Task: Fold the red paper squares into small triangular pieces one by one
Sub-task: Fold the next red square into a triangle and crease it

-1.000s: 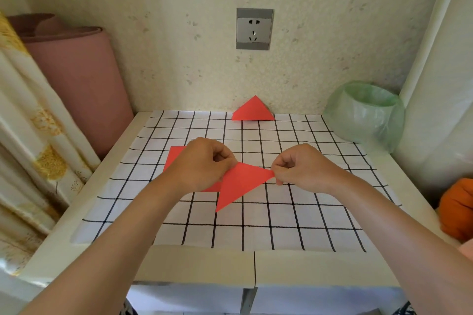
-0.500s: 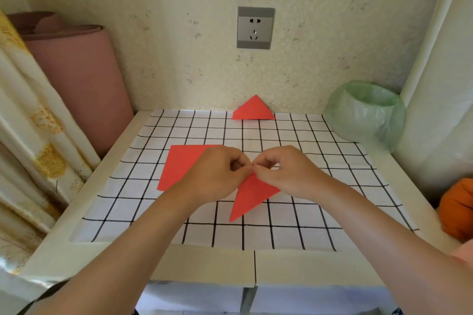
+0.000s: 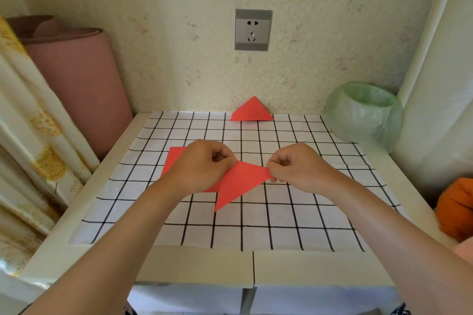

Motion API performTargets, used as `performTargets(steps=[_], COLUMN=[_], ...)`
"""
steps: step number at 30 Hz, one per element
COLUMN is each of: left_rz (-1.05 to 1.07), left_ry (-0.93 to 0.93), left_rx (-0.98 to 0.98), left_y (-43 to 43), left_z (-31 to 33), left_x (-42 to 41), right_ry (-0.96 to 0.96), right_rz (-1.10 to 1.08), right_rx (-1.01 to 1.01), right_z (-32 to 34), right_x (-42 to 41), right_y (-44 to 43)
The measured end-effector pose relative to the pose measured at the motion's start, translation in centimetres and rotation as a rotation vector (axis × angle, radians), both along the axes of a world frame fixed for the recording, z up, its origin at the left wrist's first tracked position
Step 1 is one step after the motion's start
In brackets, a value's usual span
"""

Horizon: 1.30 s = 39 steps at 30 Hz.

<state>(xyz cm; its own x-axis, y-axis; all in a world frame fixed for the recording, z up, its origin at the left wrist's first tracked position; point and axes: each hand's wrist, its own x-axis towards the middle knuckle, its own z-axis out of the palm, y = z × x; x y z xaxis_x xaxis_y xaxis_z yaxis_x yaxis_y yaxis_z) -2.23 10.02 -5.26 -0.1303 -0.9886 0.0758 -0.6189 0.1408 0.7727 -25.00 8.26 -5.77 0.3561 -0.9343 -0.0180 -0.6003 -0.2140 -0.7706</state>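
Observation:
A red paper triangle (image 3: 239, 183) hangs just above the checked mat, one tip pointing down toward me. My left hand (image 3: 202, 169) pinches its upper left corner, and my right hand (image 3: 297, 167) pinches its right corner. Under my left hand lies a flat red paper square (image 3: 174, 161), mostly hidden by hand and wrist. A finished folded red triangle (image 3: 252, 111) leans at the wall at the back of the table.
The black-and-white checked mat (image 3: 281, 212) covers the white table. A bin lined with a green bag (image 3: 363, 112) stands at the back right. A pink roll (image 3: 76, 79) and a curtain stand on the left, an orange object (image 3: 455, 207) on the right.
Half a second ago my hands met at the middle with the triangle's corners together. They have moved apart again, and the triangle is spread between them as it was one second ago.

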Motion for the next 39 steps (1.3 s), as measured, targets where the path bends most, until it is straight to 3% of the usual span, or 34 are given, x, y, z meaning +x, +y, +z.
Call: performTargets(steps=[6, 11, 15, 20, 25, 28, 34, 39], left_rz=[0.097, -0.035, -0.007, 0.188, 0.202, 0.097, 0.068, 0.036], left_ry=[-0.016, 0.062, 0.269, 0.508, 0.322, 0.199, 0.183, 0.277], left_rx=[-0.014, 0.044, 0.058, 0.158, 0.034, -0.049, -0.075, -0.011], left_y=[-1.0, -0.4, 0.1, 0.5, 0.3, 0.5, 0.6, 0.5], left_z=[0.3, -0.1, -0.2, 0.2, -0.6, -1.0, -1.1, -0.5], left_x=[2.5, 1.0, -1.5, -1.9, -2.0, -2.4, -2.1, -0.5], right_ry=[0.03, -0.118, -0.103, -0.274, -0.187, -0.214, -0.375, -0.513], right_rz=[-0.094, -0.078, 0.013, -0.168, -0.121, -0.137, -0.262, -0.41], right_rx=[-0.021, -0.02, -0.044, 0.002, 0.115, 0.037, 0.01, 0.042], right_z=[0.3, 0.3, 0.1, 0.4, 0.3, 0.1, 0.1, 0.5], right_x=[-1.8, -0.6, 1.6, 1.8, 2.4, 3.1, 3.4, 3.1], right_y=[-0.7, -0.2, 0.1, 0.0, 0.3, 0.4, 0.1, -0.6])
